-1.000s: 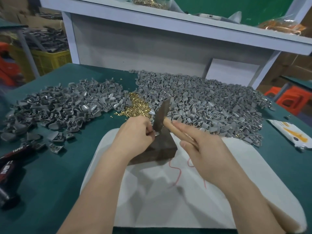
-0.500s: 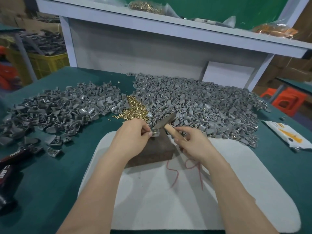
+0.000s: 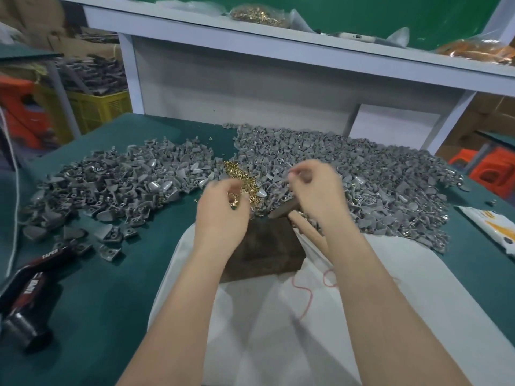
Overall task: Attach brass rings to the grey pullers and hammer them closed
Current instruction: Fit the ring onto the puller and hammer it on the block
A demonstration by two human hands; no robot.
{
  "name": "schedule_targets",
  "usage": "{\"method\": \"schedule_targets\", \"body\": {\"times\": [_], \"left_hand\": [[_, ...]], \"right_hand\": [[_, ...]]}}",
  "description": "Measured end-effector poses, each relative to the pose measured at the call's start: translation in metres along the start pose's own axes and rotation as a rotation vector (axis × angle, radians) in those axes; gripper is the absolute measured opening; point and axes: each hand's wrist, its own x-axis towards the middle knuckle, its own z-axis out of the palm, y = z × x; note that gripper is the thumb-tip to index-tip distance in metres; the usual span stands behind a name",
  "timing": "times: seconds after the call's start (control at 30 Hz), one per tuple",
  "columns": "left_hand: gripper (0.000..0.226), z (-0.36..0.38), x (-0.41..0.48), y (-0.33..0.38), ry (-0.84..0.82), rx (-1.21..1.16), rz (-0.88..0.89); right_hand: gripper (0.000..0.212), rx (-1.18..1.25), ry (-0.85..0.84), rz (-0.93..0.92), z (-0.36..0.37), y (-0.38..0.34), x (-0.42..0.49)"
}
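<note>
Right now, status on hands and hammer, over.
Left hand over brass rings, right hand over grey pullers; grips blurred. Hammer lies unheld by dark block. No obstruction seen.

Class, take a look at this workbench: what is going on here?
A person is working at a table heaped with grey pullers. The left hand reaches into the small pile of brass rings; the right hand hovers over the pullers, curled and too blurred to show a grip. The hammer lies unheld on the dark block.
</note>
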Motion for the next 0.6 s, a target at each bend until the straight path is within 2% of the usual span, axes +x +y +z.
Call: {"method": "schedule_targets", "body": {"times": [0.07,0.13,0.23,0.3,0.4,0.5,0.6], "left_hand": [[0.019,-0.007,0.005,-0.002,0.208,-0.248,-0.143],[0.018,-0.014,0.009,-0.004,0.376,-0.544,-0.312],[0.019,-0.021,0.014,-0.012,0.518,-0.799,-0.515],[0.018,-0.022,0.016,-0.016,0.56,-0.863,-0.572],[0.017,-0.022,0.018,-0.019,0.583,-0.883,-0.602],[0.018,-0.022,0.017,-0.019,0.584,-0.896,-0.617],[0.018,-0.022,0.017,-0.02,0.588,-0.923,-0.627]], "right_hand": [[0.041,-0.093,0.096,0.104,-0.001,-0.002,0.024],[0.06,-0.305,0.012,0.161,0.009,-0.005,0.036],[0.049,-0.297,-0.14,-0.034,0.044,-0.023,0.035],[0.04,-0.315,-0.317,-0.16,0.072,-0.037,0.032],[0.046,-0.482,-0.546,-0.169,0.111,-0.053,0.034],[0.055,-0.645,-0.611,-0.119,0.136,-0.058,0.037],[0.052,-0.716,-0.622,-0.127,0.143,-0.052,0.038]]}}
